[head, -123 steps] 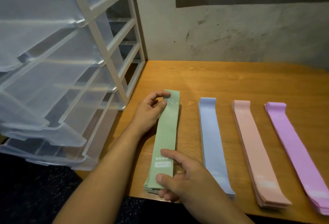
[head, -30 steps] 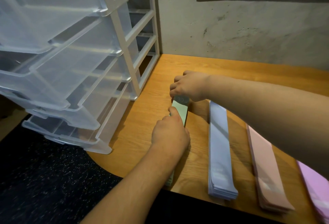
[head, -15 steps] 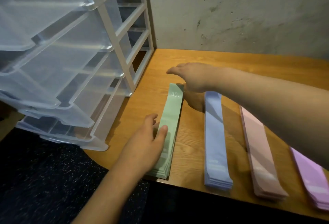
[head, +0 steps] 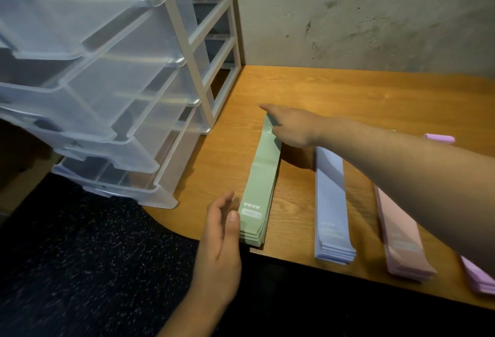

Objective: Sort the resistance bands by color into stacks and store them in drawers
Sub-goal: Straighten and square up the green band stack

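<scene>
Resistance bands: four stacks, one per colour, lying flat and roughly parallel on the wooden table [head: 348, 90].
- Green stack [head: 263, 176]: closest to the drawer unit [head: 192, 50], just to its right.
- Blue stack [head: 330, 202]: next out from the unit.
- Pink stack [head: 401, 235]: farther out again.
- Purple stack [head: 479, 280]: farthest from the unit, mostly hidden behind the right forearm.

Bands are long, thin, matte strips. Several layered edges show at the near ends. The top green band carries small white printing at both ends.

Drawer unit: white frame with at least four translucent plastic drawers pulled out towards the camera. All four stacks are on the table, outside the unit.

Left hand [head: 222, 240]: released, fingers straight, thumb against the near left edge of the green stack.

Right hand [head: 292, 129]: on the far end of the green stack, index finger stretched out. I cannot tell whether the other fingers pinch the bands.

Wall [head: 375, 28] behind the unit: rough grey concrete.
</scene>
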